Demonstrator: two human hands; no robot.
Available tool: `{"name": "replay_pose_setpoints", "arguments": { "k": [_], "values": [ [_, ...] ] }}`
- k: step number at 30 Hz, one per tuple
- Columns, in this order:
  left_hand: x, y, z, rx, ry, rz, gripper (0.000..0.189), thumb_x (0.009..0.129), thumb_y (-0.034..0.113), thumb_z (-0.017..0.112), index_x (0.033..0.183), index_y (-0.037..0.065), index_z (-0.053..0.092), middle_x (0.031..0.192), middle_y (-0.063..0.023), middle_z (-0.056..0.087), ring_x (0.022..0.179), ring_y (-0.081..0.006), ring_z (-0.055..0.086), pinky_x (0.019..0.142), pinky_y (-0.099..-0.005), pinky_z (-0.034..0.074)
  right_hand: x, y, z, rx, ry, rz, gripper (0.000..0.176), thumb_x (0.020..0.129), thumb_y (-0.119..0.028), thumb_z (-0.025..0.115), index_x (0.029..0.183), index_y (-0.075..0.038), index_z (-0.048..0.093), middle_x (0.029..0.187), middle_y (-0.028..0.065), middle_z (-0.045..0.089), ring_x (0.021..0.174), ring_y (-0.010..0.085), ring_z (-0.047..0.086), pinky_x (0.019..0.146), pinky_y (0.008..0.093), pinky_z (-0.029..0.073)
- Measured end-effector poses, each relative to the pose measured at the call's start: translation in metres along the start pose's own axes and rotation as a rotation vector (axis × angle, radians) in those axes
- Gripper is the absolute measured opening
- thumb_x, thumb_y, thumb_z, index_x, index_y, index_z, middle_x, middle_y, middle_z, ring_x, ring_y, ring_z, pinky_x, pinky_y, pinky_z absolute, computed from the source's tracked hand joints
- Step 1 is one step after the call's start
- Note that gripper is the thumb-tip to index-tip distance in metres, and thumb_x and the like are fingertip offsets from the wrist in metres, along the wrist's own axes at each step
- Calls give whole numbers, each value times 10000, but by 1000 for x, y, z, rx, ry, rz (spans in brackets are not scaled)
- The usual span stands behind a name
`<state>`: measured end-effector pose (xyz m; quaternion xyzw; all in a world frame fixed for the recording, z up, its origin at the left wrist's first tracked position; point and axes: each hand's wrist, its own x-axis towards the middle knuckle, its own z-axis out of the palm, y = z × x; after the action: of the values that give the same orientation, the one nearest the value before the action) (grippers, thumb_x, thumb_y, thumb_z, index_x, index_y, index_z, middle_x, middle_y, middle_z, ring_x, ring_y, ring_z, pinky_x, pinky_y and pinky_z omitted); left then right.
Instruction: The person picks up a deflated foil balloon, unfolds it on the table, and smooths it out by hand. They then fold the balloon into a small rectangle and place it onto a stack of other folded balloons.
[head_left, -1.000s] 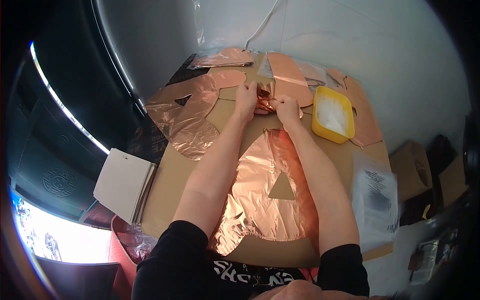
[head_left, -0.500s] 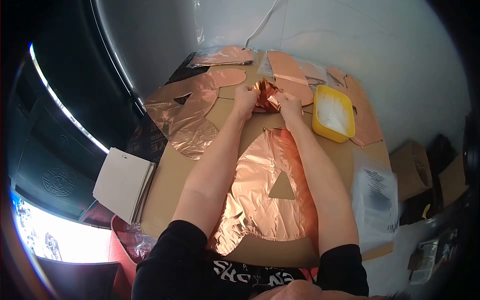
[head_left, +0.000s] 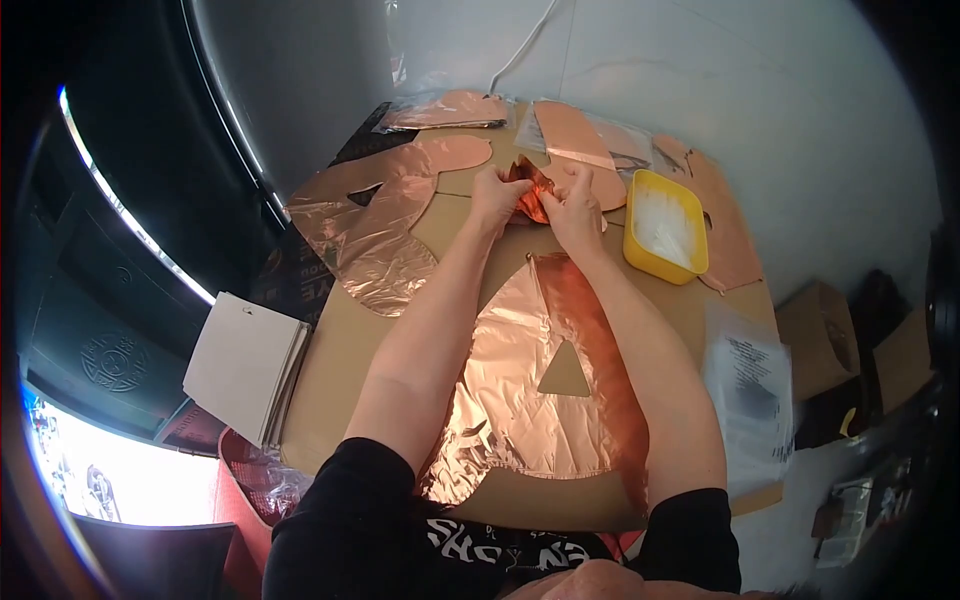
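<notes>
Both hands grip a crumpled rose-gold foil balloon above the far part of the cardboard-covered table. My left hand pinches its left side, thumb on top. On its right side, my right hand closes thumb and fingers on the foil. Between my forearms lies a flat rose-gold foil balloon shaped like a letter A, with a triangular hole. To the left another flat foil letter balloon rests, partly wrinkled. A yellow tub holding clear plastic pieces stands just right of my right hand.
Packed foil balloons lie along the far edge, with another foil balloon behind the tub. A stack of white cards sits at the left edge, and clear plastic bags lie at the right. Cardboard boxes stand beyond the table.
My right hand has shifted its grip inward, closer to my left hand, with its fingers raised. The foil between the hands is bunched narrower.
</notes>
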<state>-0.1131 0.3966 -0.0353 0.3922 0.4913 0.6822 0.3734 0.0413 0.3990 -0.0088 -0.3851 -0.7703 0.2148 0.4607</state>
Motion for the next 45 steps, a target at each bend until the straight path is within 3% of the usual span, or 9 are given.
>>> {"name": "replay_pose_setpoints", "arguments": {
  "k": [10,16,19,21,23,29,32,35,45],
  "values": [
    [-5,6,2,89,26,-6,256,824,72,757,940,-31,553,842,-124,635,709,-231,689,507,-369,616,-12,-12,5,-165,157,-160,459,807,-218,747,1133,-37,479,943,215,676,944,380,659,806,460,508],
    [-10,16,5,176,58,4,198,782,-42,689,936,-38,564,854,-109,635,681,-226,682,542,-364,623,0,-7,-1,-335,-14,-65,212,879,-216,630,902,-7,656,794,208,673,807,395,669,729,494,518],
    [-8,12,4,157,116,-30,186,751,-31,699,909,-29,600,820,-116,655,689,-204,660,568,-343,552,30,-6,-25,-265,152,-136,213,881,-195,619,879,14,661,862,278,631,776,449,630,692,502,498],
    [4,-6,0,146,146,-45,179,736,-20,702,893,-25,618,798,-123,664,701,-190,646,587,-332,514,57,-12,-54,-379,289,-152,197,914,-180,601,923,3,674,835,230,678,713,367,673,623,450,512],
    [15,-19,-4,143,158,-42,171,728,-37,678,889,-29,617,792,-128,661,710,-187,642,604,-331,509,79,-31,-90,-28,241,83,193,958,-147,572,1010,10,671,819,159,704,716,253,711,586,362,545],
    [22,-28,-5,156,194,-44,156,712,-76,618,861,-29,607,790,-127,654,717,-184,619,630,-321,488,100,-62,-135,377,209,264,242,981,-91,541,1092,117,600,932,150,664,847,243,720,731,295,610],
    [18,-23,-4,22,190,-74,151,731,-99,604,868,-37,586,813,-123,644,718,-212,643,607,-338,534,111,-58,-142,501,412,28,240,985,-77,531,1096,125,600,1005,153,658,928,217,701,810,288,600],
    [-11,17,6,-108,158,-132,163,759,-125,574,901,-46,561,851,-127,627,717,-247,668,561,-376,604,107,-59,-142,465,251,101,168,955,-51,575,1012,80,663,903,108,697,887,158,698,705,244,570],
    [-6,10,3,-166,187,-129,193,774,-149,534,944,-58,532,896,-154,596,713,-300,679,533,-427,636,108,-66,-166,396,365,-172,192,955,-105,590,1037,33,697,897,57,722,807,75,670,623,225,499]
  ]
}}
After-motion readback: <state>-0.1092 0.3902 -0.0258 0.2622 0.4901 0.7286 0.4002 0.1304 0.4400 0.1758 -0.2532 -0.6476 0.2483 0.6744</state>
